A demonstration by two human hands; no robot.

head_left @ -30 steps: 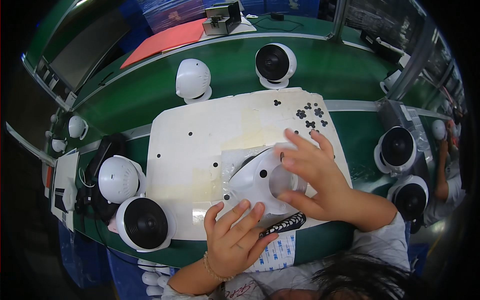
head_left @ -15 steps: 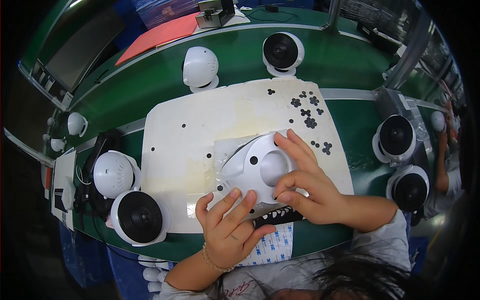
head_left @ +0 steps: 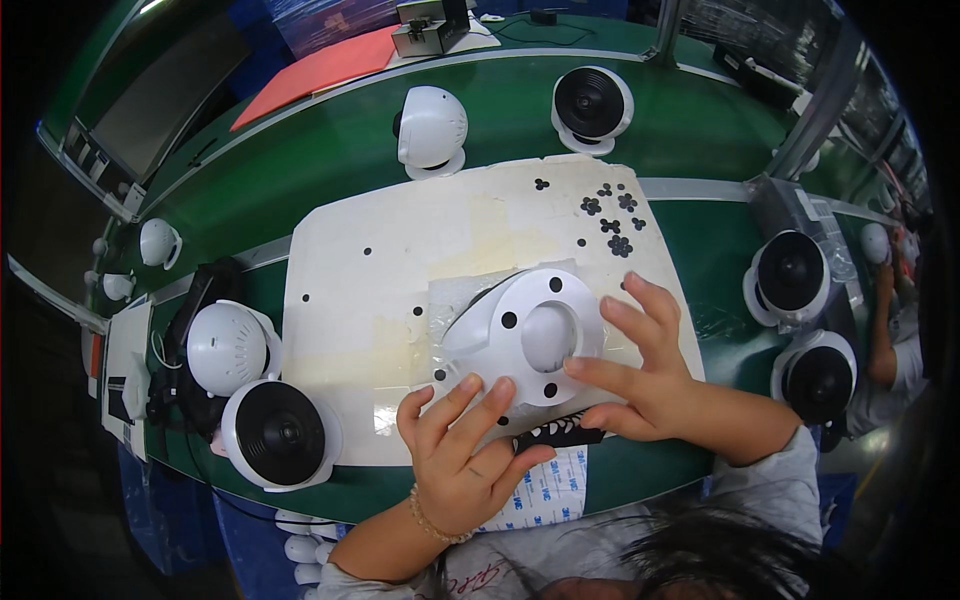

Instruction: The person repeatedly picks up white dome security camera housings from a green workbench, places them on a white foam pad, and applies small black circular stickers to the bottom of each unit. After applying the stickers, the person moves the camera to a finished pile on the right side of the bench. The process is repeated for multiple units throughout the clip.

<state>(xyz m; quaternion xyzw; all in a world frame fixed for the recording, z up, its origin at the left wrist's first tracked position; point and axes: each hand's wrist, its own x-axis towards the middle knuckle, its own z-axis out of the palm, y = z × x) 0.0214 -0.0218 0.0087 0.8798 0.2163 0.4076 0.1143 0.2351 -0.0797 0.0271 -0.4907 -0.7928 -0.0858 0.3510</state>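
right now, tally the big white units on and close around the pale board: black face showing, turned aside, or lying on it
Black-faced units: 4
Units turned aside: 2
Unit lying on the board: 1
Total: 7

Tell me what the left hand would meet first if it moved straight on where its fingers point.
The left hand would probably meet the central white device first: its fingertips appear at the device's near edge, though actual contact is hard to judge.
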